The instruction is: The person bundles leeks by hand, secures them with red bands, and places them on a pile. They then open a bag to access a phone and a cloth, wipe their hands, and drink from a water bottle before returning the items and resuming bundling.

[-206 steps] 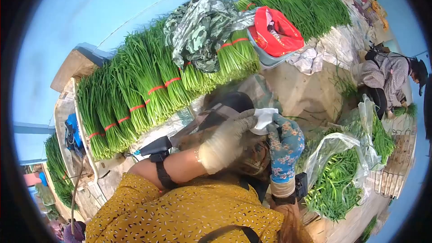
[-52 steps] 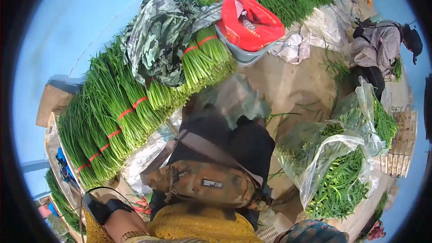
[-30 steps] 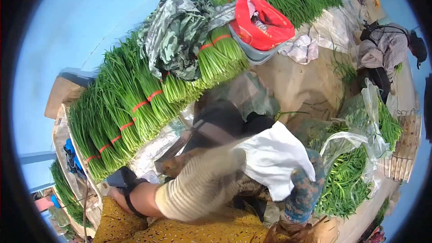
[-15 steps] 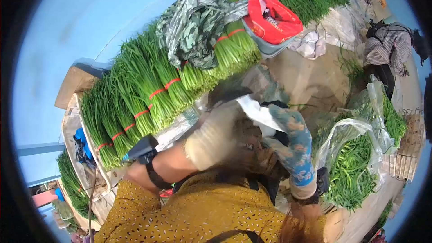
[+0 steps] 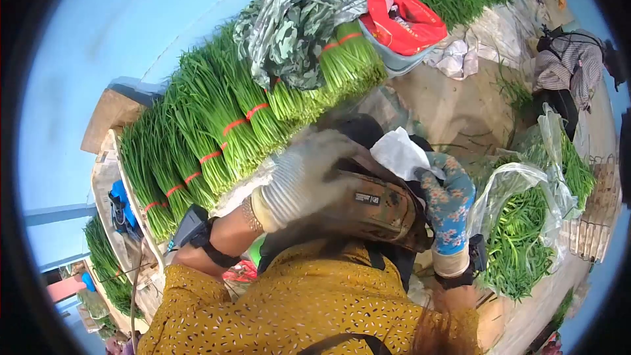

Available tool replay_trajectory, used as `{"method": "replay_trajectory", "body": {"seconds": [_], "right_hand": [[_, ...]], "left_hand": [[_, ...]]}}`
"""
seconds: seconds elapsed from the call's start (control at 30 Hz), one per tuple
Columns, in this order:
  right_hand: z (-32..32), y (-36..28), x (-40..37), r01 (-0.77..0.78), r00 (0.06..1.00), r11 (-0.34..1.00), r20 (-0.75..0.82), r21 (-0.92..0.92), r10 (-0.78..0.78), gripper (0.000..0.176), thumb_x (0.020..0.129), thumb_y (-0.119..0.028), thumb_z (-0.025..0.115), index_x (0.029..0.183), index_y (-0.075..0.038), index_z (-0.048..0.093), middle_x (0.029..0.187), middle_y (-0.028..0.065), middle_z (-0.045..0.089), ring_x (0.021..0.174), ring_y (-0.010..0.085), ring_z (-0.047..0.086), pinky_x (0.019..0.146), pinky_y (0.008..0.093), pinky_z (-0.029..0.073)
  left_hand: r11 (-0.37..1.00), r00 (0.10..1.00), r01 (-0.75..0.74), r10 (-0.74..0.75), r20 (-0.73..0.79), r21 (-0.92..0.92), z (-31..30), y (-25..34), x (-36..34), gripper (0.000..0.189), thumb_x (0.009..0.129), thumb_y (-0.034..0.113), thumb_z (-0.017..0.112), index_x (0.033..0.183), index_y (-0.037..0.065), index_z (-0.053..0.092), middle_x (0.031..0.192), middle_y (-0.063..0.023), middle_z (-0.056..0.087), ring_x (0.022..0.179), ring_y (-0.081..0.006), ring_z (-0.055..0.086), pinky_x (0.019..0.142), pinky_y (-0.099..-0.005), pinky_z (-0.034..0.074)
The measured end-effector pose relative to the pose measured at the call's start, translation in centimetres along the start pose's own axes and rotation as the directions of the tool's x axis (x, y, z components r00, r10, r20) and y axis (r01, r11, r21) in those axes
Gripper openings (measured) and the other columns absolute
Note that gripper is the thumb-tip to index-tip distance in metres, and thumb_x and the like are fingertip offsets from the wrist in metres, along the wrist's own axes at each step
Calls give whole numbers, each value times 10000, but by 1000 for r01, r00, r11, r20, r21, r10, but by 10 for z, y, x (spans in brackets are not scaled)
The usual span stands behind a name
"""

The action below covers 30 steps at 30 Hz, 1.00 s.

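A brown camouflage-patterned pouch (image 5: pixel 378 213) with a small dark label lies across my lap. My left hand (image 5: pixel 305 174), in a striped whitish glove, is at the pouch's left side, blurred, with its fingers around the upper edge. My right hand (image 5: pixel 450 200), in a blue floral glove, pinches a crumpled white tissue (image 5: pixel 398 154) above the pouch's right end. Dark cloth shows behind the pouch.
Green bundles (image 5: pixel 227 118) with red bands line the left, under a camouflage cloth (image 5: pixel 292 33). A red bag (image 5: pixel 404 23) sits in a grey tub (image 5: pixel 401 62). At right are a clear plastic bag of greens (image 5: pixel 519 240) and striped clothing (image 5: pixel 568 59).
My right hand has turned and come up, with its fingers now showing at the tissue. My left hand has shifted slightly left, and the pouch shows more clearly.
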State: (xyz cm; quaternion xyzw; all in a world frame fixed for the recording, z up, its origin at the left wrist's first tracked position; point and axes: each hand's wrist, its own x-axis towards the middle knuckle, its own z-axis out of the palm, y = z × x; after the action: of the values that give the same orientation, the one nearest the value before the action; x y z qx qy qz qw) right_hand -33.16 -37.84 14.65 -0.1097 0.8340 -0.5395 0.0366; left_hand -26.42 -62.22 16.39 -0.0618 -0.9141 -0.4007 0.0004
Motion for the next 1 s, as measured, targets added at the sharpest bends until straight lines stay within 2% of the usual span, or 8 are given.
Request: {"method": "replay_trajectory", "body": {"seconds": [0.2, 0.33, 0.5, 0.6, 0.73, 0.83, 0.9, 1.0], "right_hand": [[-2, -17, -23, 53, 988, 991, 150, -119, -35, 225, 767, 21, 698, 985, -34, 700, 892, 106, 690, 817, 197, 673, 734, 299, 519], [1, -22, -36, 191, 966, 969, 205, -157, -157, 248, 719, -1, 725, 960, -60, 706, 886, 113, 684, 794, 266, 666, 719, 344, 524], [17, -22, -48, 542, 822, 786, 381, -297, -423, 315, 727, -144, 720, 1041, -149, 699, 951, 71, 669, 776, 295, 625, 687, 399, 496], [16, -26, -48, 513, 843, 790, 371, -335, -389, 316, 698, -48, 734, 992, -159, 705, 953, 65, 681, 847, 279, 640, 741, 391, 507], [2, -18, -45, 340, 929, 923, 220, -179, -299, 301, 727, -72, 716, 1024, -121, 714, 913, 90, 678, 793, 300, 633, 713, 374, 506], [-34, -16, -55, -17, 999, 997, 37, -73, 20, 253, 762, -20, 707, 1014, -44, 697, 874, 66, 676, 767, 180, 628, 692, 299, 496], [-67, -11, -65, -278, 946, 930, -99, 241, 309, 241, 803, -33, 709, 1037, -4, 665, 883, 25, 653, 752, 115, 591, 665, 267, 488], [-126, 7, -96, -328, 815, 896, -390, 298, 428, 232, 840, -29, 693, 1060, 12, 636, 893, 46, 654, 768, 110, 599, 663, 249, 497]], "left_hand": [[869, 915, -382, 308, 259, 316, 27, -9, -25, 499, 707, 355, 752, 1133, 122, 636, 1210, -140, 573, 1182, -392, 508, 1060, -541, 308], [942, 932, -320, 293, 212, 106, 25, -17, -16, 339, 804, 302, 621, 1083, 114, 656, 1126, -126, 609, 1135, -307, 559, 1019, -479, 382], [985, 944, -164, 142, 298, 49, 12, 7, 0, 333, 779, 174, 711, 1084, 54, 652, 1122, -152, 635, 1059, -338, 600, 928, -428, 452], [991, 981, -15, 40, 192, -131, 13, 4, 6, 336, 779, 114, 702, 1094, 15, 638, 1036, -160, 681, 942, -328, 659, 871, -385, 514], [969, 992, -58, 82, 92, -240, 19, 7, 7, 304, 779, 67, 687, 1076, 22, 641, 959, -171, 674, 872, -326, 661, 780, -393, 518], [964, 960, -265, 262, 96, 23, 32, 3, 3, 184, 791, 82, 685, 966, 61, 632, 1029, -106, 653, 987, -313, 616, 817, -431, 470], [916, 904, -400, 399, 156, -26, 30, 6, 1, 405, 669, 142, 761, 1041, 67, 621, 1165, -121, 620, 1111, -345, 577, 950, -464, 445], [911, 913, -405, 399, 85, 76, 27, 2, -23, 730, 473, 203, 866, 1134, 63, 590, 1241, -207, 550, 1164, -435, 519, 1021, -510, 386]]}}
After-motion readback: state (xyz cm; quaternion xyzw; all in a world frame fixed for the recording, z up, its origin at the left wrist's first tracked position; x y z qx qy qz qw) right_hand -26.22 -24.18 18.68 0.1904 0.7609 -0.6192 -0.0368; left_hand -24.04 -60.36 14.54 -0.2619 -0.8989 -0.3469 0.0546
